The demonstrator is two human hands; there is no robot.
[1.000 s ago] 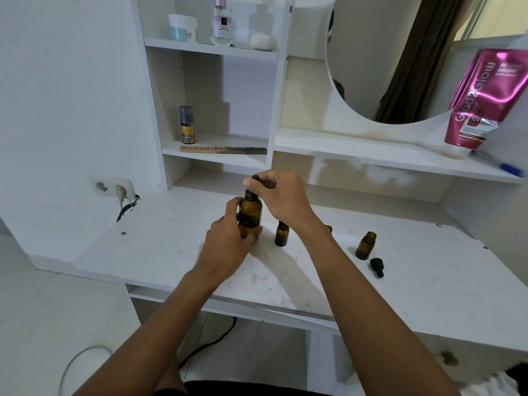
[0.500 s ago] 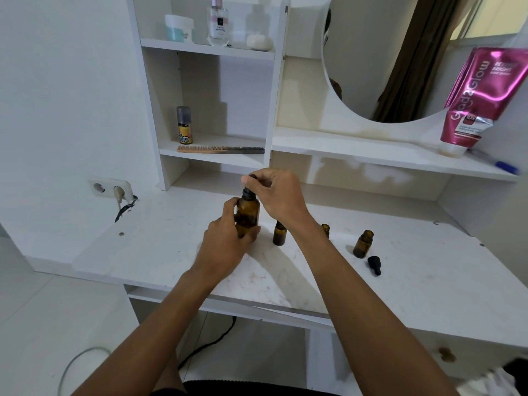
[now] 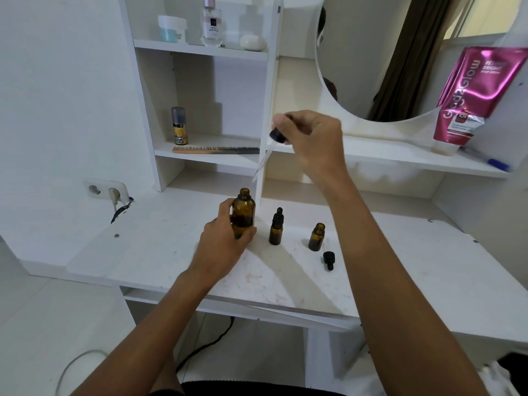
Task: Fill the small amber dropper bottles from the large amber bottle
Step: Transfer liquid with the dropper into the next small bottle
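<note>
Desk [image 3: 160,252]: white, scuffed; carries all the bottles in a loose row.
Loose cap [image 3: 328,260]: black dropper cap, lying on its side just in front of the open small bottle.
Left hand [image 3: 225,241]: wrapped round the lower body of the large bottle, pressing it down onto the desk.
Large bottle [image 3: 243,214]: amber, upright, mouth uncovered; dark liquid seems to reach partway up, exact level unclear behind the fingers.
Capped small bottle [image 3: 276,228]: amber, black dropper top on; just right of the large bottle, not touching it.
Open small bottle [image 3: 316,237]: amber, no top, upright; further right, apart from the capped one. Contents too dark to read.
Right hand [image 3: 311,141]: raised well above the desk, fingertips pinching the black bulb of the dropper.
Dropper [image 3: 267,151]: glass tube slanting down and left, tip clear of the large bottle's mouth, above and a little to its right. Load inside the tube not readable; blurred.
Shelves behind: comb [image 3: 215,150] and small spray can [image 3: 179,125] on the lower shelf, jars above; pink tube [image 3: 474,95] to the right. Not part of the work.
Step in hand: judged as drawing from the large bottle, dropper just out of the neck.
Next move calls for: carrying the tip across over the capped bottle to the open one, centring over its narrow neck, then squeezing gently; tube best brought vertical to avoid drips.
</note>
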